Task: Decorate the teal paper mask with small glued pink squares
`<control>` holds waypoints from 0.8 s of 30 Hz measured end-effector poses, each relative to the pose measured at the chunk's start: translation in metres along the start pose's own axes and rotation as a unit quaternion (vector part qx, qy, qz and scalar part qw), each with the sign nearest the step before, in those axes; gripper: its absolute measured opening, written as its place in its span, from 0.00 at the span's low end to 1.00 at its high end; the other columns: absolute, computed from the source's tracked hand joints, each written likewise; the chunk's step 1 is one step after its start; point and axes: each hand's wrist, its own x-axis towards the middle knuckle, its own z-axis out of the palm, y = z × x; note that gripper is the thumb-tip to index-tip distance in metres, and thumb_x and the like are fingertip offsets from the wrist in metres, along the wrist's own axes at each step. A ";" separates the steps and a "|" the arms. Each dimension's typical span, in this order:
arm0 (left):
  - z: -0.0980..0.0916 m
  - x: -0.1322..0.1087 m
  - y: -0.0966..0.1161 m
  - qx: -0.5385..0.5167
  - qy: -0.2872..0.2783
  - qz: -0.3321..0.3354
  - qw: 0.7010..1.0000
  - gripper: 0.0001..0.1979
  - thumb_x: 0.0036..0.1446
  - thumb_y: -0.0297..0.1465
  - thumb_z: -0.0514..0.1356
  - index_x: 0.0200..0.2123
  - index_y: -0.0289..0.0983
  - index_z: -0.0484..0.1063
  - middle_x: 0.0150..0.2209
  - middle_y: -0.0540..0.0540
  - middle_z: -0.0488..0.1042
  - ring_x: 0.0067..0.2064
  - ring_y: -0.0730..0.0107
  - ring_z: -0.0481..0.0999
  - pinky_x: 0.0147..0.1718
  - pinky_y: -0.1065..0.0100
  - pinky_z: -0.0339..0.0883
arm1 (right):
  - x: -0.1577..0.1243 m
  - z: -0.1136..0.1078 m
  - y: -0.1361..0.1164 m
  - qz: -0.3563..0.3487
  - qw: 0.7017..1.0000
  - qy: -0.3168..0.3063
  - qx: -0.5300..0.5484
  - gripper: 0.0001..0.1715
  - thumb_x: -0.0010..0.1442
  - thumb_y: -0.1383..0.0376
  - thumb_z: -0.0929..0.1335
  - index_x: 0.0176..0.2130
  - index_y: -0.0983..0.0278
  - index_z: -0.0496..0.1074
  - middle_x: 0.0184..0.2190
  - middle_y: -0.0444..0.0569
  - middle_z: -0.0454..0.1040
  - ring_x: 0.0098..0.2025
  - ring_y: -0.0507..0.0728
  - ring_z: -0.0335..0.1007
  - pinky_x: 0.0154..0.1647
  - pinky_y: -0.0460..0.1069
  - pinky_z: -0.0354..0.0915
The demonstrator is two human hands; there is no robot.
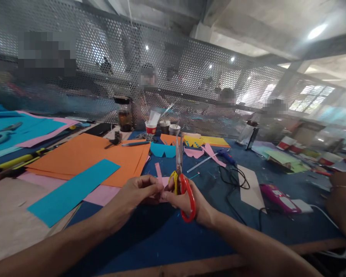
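Observation:
My left hand (145,189) pinches a narrow pink paper strip (158,172) that stands up from the fingertips. Close beside it, my right hand (192,196) is closed around scissors (187,198) with one red and one yellow handle loop. The blades point up and away from me, and the right fingertips also reach the pink paper. Behind the hands lie cut paper shapes with notched edges: a blue one (163,150), a pink one (193,152), an orange one (171,139) and a yellow one (193,141).
Orange sheets (83,157) and a blue paper strip (75,192) lie to the left. A glue gun (227,157) with a black cord and a magenta device (279,198) are on the right. Paper cups (151,127) and a jar (123,115) stand by the perforated screen. Another person's hand (344,192) is at the right edge.

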 end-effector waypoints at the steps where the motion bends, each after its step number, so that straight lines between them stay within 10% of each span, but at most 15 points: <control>1: -0.001 0.000 -0.001 0.006 -0.001 -0.001 1.000 0.12 0.52 0.40 0.70 0.26 0.38 0.76 0.27 0.50 0.79 0.32 0.68 0.77 0.37 0.67 0.72 | 0.000 0.000 0.000 -0.001 1.000 0.002 -0.006 0.14 0.54 0.66 0.74 0.34 0.62 0.65 0.25 0.37 0.65 0.25 0.49 0.60 0.26 0.45 0.58; 24: -0.020 0.000 0.020 -0.110 0.058 0.057 0.991 0.09 0.53 0.36 0.71 0.26 0.38 0.78 0.28 0.49 0.73 0.32 0.69 0.74 0.37 0.67 0.72 | -0.022 -0.017 -0.023 0.101 0.978 -0.133 -0.127 0.27 0.66 0.41 0.65 0.38 0.63 0.64 0.26 0.38 0.63 0.21 0.47 0.62 0.19 0.41 0.57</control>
